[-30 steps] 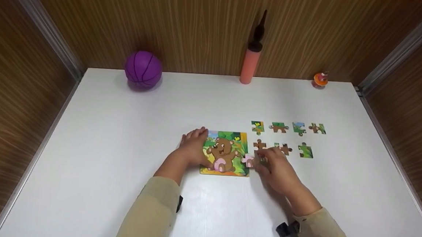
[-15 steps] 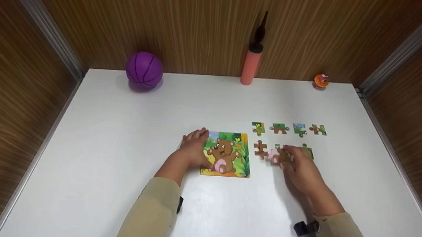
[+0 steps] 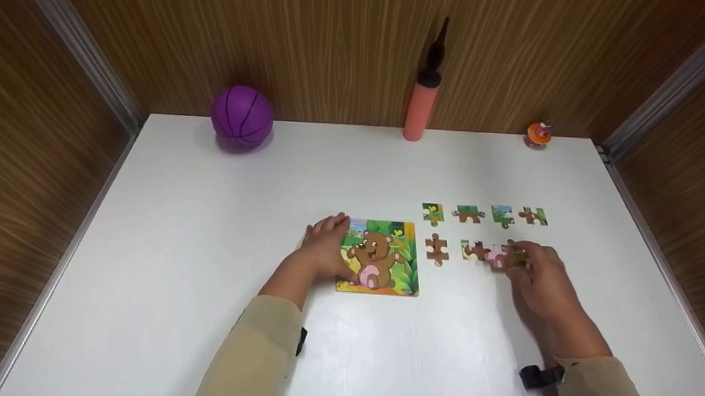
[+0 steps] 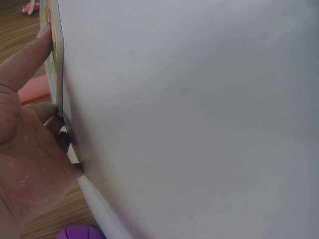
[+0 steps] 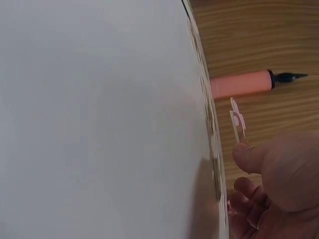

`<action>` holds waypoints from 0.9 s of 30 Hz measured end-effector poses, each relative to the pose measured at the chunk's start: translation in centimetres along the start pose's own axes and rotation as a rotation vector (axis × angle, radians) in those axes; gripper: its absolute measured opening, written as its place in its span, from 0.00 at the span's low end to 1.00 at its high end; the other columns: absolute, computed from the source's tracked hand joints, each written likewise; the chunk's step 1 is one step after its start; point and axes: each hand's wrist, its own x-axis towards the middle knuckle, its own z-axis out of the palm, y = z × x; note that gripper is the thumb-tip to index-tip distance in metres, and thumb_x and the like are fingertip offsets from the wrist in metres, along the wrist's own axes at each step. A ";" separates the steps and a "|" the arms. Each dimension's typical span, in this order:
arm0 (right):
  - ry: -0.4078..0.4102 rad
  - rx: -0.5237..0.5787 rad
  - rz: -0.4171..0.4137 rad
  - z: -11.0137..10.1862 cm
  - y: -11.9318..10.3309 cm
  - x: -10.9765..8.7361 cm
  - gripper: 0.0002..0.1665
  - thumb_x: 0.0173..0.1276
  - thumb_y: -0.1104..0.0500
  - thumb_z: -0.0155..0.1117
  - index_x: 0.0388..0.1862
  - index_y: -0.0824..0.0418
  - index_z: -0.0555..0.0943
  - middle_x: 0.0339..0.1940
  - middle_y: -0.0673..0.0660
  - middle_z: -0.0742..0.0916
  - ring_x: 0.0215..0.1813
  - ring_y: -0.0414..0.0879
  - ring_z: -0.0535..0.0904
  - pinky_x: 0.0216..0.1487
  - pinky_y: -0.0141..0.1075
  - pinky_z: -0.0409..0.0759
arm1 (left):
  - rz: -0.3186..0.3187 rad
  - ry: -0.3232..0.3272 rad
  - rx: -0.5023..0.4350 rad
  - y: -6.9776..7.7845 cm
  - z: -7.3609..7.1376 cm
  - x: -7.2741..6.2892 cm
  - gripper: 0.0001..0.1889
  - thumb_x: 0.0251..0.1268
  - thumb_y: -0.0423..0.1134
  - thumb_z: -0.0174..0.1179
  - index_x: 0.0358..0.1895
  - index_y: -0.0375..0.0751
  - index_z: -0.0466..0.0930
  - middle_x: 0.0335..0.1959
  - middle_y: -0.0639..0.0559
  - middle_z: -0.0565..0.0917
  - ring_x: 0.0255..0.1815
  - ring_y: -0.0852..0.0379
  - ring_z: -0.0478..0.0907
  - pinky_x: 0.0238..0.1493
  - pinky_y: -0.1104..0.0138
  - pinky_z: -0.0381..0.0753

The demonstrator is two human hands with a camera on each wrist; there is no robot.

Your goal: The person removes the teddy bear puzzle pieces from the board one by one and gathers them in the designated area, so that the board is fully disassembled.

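A square bear picture puzzle (image 3: 386,255) lies on the white table. My left hand (image 3: 323,251) holds it along its left side, the thumb over its lower left part. In the left wrist view the thumb rests on the picture face and a finger touches the edge of the puzzle (image 4: 56,64). My right hand (image 3: 546,280) pinches a pink and brown jigsaw piece (image 3: 497,256) between thumb and finger. That jigsaw piece (image 5: 238,119) is raised off the table in the right wrist view. Below it, a green jigsaw piece (image 3: 524,259) is partly hidden by the hand.
Loose jigsaw pieces lie in two rows right of the puzzle, among them a brown piece (image 3: 437,250) and a green-topped one (image 3: 468,214). Along the back stand a purple ball (image 3: 242,118), a pink hand pump (image 3: 419,113) and a small orange toy (image 3: 539,135).
My right hand has carried the pink and brown jigsaw piece rightward, from the puzzle's right edge across the lower row of loose pieces. The left hand and the puzzle have stayed put.
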 end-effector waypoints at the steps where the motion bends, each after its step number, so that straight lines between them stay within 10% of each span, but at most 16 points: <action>1: 0.003 -0.004 0.008 -0.2 0.3 0.0 0.29 0.81 0.65 0.58 0.77 0.70 0.67 0.65 0.77 0.72 0.64 0.73 0.73 0.63 0.68 0.75 | 0.000 -0.002 -0.001 0.0 0.0 0.0 0.66 0.48 0.47 0.86 0.87 0.39 0.49 0.88 0.45 0.49 0.87 0.42 0.41 0.85 0.45 0.33; 27: -0.017 -0.041 0.156 -3.8 6.4 0.6 0.30 0.85 0.61 0.51 0.79 0.72 0.61 0.64 0.82 0.68 0.61 0.77 0.73 0.58 0.72 0.74 | 0.011 -0.003 0.000 -0.1 0.0 -0.1 0.65 0.49 0.47 0.86 0.87 0.38 0.49 0.88 0.45 0.49 0.88 0.42 0.40 0.84 0.44 0.33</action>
